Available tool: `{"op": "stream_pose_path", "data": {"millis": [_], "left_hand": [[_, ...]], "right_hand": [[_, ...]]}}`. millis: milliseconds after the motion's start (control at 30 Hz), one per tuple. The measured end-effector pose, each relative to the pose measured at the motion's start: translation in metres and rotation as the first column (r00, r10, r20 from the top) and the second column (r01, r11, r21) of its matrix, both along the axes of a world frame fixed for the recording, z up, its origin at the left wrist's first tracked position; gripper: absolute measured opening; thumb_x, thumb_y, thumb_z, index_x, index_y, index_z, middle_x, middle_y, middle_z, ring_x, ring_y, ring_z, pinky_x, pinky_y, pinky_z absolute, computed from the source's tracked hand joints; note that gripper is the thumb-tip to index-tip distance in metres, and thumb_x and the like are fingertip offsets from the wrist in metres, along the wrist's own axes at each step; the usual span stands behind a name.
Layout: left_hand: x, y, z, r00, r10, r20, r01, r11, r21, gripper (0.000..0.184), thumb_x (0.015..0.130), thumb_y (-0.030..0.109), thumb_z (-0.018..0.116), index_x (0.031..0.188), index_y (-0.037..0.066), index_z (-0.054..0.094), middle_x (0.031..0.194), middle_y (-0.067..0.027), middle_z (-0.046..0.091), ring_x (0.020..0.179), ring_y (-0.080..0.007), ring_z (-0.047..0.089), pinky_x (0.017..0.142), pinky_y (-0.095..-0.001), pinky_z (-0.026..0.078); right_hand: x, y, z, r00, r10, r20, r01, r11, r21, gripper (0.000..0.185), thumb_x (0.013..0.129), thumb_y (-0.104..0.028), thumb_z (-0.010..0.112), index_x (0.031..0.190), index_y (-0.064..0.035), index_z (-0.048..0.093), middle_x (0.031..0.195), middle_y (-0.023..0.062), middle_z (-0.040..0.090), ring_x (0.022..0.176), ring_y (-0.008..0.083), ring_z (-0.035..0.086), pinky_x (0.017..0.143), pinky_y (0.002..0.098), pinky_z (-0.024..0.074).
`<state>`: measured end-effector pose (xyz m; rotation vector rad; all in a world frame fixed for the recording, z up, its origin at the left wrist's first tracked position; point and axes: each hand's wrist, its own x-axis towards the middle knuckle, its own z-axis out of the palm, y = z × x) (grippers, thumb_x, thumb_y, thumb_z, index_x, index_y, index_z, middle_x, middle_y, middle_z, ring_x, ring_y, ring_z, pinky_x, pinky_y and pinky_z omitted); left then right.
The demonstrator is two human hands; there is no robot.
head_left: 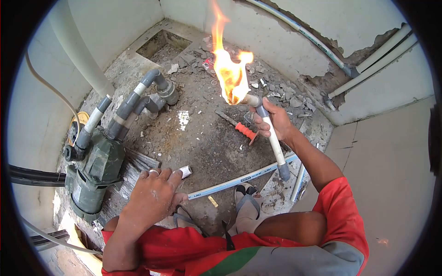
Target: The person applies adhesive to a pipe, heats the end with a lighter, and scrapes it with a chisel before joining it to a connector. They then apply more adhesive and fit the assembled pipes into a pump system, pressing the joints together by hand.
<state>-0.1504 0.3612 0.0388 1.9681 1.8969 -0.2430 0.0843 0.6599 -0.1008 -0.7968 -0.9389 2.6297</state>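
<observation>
My right hand is closed around a white PVC pipe with grey fittings. It has a grey end piece at the bottom and a tee near my fingers. Tall flames burn at the far end of its side branch, hiding that end. My left hand is palm down above my knee, its fingers curled over a short white pipe piece. Only the end of that piece shows past my index finger. A chisel with an orange-red grip lies on the ground below the burning pipe.
A dark green water pump with grey-and-white pipes stands at left. A blue-white pipe crosses the ground before my feet. Rubble lines the back wall, near a square pit. Pipes run along the broken right wall.
</observation>
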Motion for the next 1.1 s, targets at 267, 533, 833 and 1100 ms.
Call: {"op": "stream_pose_path", "data": {"millis": [267, 533, 833, 1100], "left_hand": [[-0.001, 0.004, 0.003, 1.0, 0.028, -0.006, -0.028, 0.999, -0.026, 0.053, 0.086, 0.04, 0.065, 0.122, 0.003, 0.054, 0.112, -0.0153, 0.06, 0.097, -0.0329, 0.06, 0.086, -0.0436, 0.047], [-0.005, 0.004, 0.0, 1.0, 0.002, 0.008, -0.002, 0.999, 0.041, 0.05, 0.087, 0.039, 0.065, 0.121, 0.003, 0.055, 0.108, -0.0158, 0.06, 0.094, -0.0339, 0.061, 0.085, -0.044, 0.047], [-0.036, 0.018, -0.179, 0.98, 0.186, 0.065, -0.168, 0.961, -0.219, 0.044, 0.085, 0.036, 0.067, 0.109, 0.0, 0.057, 0.101, -0.0201, 0.06, 0.102, -0.0403, 0.06, 0.085, -0.0482, 0.049], [0.025, 0.043, -0.241, 0.966, 0.242, 0.094, -0.248, 0.967, 0.057, 0.054, 0.082, 0.048, 0.069, 0.106, 0.0, 0.059, 0.109, -0.0191, 0.057, 0.108, -0.0419, 0.056, 0.09, -0.0471, 0.048]], "right_hand": [[0.001, -0.002, 0.008, 0.998, -0.02, 0.056, 0.019, 1.0, 0.011, 0.05, 0.102, -0.047, 0.036, 0.106, -0.0006, 0.053, 0.068, 0.0045, 0.051, 0.044, 0.0094, 0.042, 0.034, 0.0266, 0.0395], [-0.002, 0.001, 0.006, 0.999, -0.012, 0.052, 0.01, 0.999, 0.048, 0.05, 0.102, -0.048, 0.037, 0.108, -0.0018, 0.052, 0.069, 0.0042, 0.052, 0.043, 0.0087, 0.042, 0.034, 0.026, 0.0398], [-0.007, -0.006, -0.011, 0.982, -0.068, 0.177, 0.039, 0.986, 0.165, 0.045, 0.103, -0.043, 0.04, 0.108, -0.0001, 0.051, 0.07, 0.0033, 0.052, 0.048, 0.0079, 0.044, 0.037, 0.0239, 0.0394], [0.018, 0.003, -0.019, 0.943, -0.206, 0.261, 0.165, 0.971, 0.17, 0.043, 0.102, -0.044, 0.039, 0.107, -0.003, 0.051, 0.07, 0.0026, 0.051, 0.047, 0.0077, 0.043, 0.037, 0.023, 0.0392]]}}
